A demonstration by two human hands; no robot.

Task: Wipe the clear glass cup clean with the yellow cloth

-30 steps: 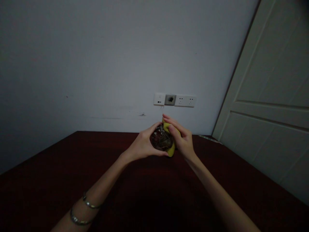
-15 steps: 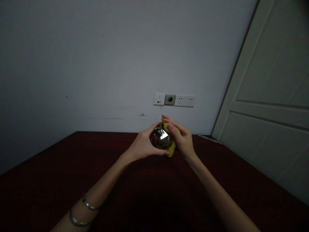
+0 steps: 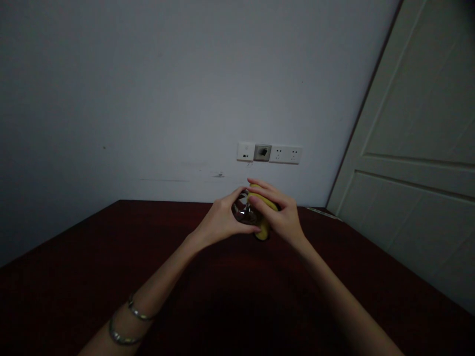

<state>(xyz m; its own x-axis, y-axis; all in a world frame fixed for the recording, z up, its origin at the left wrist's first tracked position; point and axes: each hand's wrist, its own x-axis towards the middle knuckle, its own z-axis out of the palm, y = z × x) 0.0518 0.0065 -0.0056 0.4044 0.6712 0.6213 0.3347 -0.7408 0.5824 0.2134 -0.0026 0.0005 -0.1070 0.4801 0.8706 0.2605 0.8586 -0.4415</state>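
Note:
A shiny, dark, rounded object (image 3: 243, 210), glassy or metallic and reflecting light, is held above the far part of the table. My left hand (image 3: 223, 217) wraps round its left side, thumb below and fingers behind. On its right side my right hand (image 3: 280, 212) presses a yellow cloth (image 3: 262, 231), with the thumb and fingers closed over it. Part of the cloth hangs below the fingers near my left thumb. The right part of the rounded object is hidden by the cloth and my right fingers, so its exact kind cannot be made out.
A dark red table (image 3: 156, 257) stretches out to a pale wall (image 3: 166, 89). Wall sockets (image 3: 285, 154) sit just beyond my hands. At the right stands a pale panelled door (image 3: 415, 148). A flat thin strip (image 3: 322, 213) lies at the table's far right edge.
My right hand with the yellow cloth has shifted left over the rounded object, covering more of it. My left hand keeps nearly the same place.

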